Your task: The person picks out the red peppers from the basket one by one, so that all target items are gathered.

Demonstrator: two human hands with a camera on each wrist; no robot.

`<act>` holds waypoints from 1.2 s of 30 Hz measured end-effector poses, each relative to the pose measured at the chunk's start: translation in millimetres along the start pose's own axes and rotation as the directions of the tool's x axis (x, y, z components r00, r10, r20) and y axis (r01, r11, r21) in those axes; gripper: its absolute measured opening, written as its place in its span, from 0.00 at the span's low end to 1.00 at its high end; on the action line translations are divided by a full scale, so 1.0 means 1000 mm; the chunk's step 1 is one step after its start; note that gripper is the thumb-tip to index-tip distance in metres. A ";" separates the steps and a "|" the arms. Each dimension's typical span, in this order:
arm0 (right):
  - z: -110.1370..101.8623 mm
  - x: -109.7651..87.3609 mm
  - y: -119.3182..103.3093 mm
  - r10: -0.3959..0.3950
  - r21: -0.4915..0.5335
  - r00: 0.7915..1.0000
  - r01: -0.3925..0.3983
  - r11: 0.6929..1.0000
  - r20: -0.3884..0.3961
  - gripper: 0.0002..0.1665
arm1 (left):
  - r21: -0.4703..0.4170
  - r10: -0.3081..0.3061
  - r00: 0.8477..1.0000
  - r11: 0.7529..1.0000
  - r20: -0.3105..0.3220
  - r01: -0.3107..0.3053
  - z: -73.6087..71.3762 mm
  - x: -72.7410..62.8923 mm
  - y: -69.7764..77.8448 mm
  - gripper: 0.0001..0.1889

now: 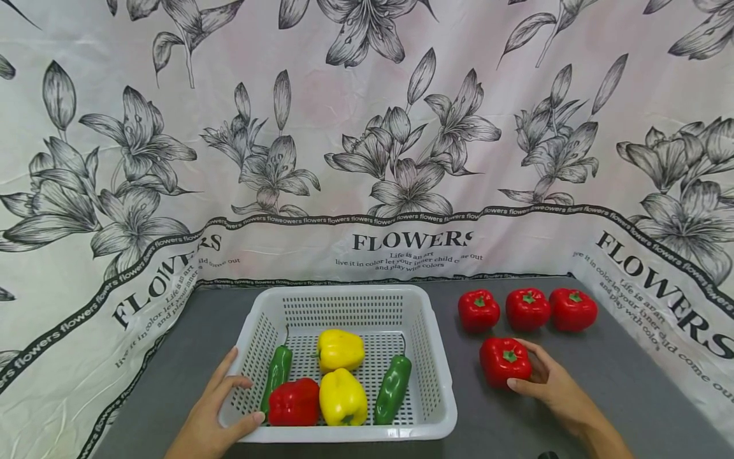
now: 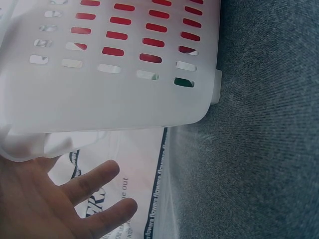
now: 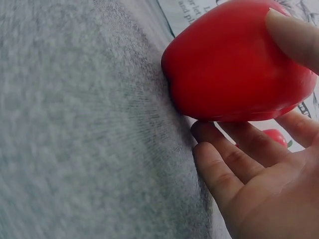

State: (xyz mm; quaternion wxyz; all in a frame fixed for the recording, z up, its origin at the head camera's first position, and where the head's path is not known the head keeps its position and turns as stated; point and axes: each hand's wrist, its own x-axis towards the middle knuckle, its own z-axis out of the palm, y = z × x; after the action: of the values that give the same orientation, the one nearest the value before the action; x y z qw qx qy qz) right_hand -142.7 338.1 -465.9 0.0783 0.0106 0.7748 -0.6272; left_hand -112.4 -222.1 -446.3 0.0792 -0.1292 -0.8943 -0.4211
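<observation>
My right hand (image 1: pixel 557 387) holds a red bell pepper (image 1: pixel 497 364) between thumb and fingers, just right of the white plastic basket (image 1: pixel 344 434). In the right wrist view the thumb (image 3: pixel 294 40) lies on one side of this pepper and the fingertips touch the other. At the basket's near left corner, my left hand (image 1: pixel 211 408) grips the rim with thumb and index finger over it. Two of its fingers (image 2: pixel 112 219) stretch out beside the wall in the left wrist view. Inside the basket lie a red bell pepper (image 1: pixel 294 403), two yellow bell peppers (image 1: pixel 343 396) and two long green peppers (image 1: pixel 392 390).
Three more red bell peppers (image 1: pixel 527 310) stand in a row at the back right of the grey table (image 1: pixel 470 421). A white flower-printed cloth (image 1: pixel 321 248) hangs behind the table and runs along both sides. A small dark object (image 1: pixel 548 455) shows at the bottom edge.
</observation>
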 end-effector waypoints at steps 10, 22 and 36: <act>0.000 0.002 -0.002 0.011 -0.009 1.000 -0.011 1.000 0.005 0.48 | -0.011 -0.011 1.000 1.000 -0.005 0.011 0.001 -0.001 -0.002 0.19; 0.000 0.003 -0.002 -0.023 -0.013 0.999 0.023 1.000 0.034 0.47 | -0.018 -0.034 0.999 0.999 -0.004 0.034 0.001 -0.003 -0.001 0.19; -0.004 -0.005 -0.009 -0.044 -0.017 0.998 0.045 0.999 0.037 0.47 | -0.017 -0.037 0.999 0.999 0.003 0.037 0.001 -0.001 0.000 0.19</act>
State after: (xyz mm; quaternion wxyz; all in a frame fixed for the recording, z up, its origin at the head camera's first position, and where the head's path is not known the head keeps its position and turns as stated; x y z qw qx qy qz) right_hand -139.5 340.7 -455.4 0.0788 -0.0189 0.7787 -0.6221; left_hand -111.4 -221.7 -446.9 0.0693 -0.1138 -0.8930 -0.4300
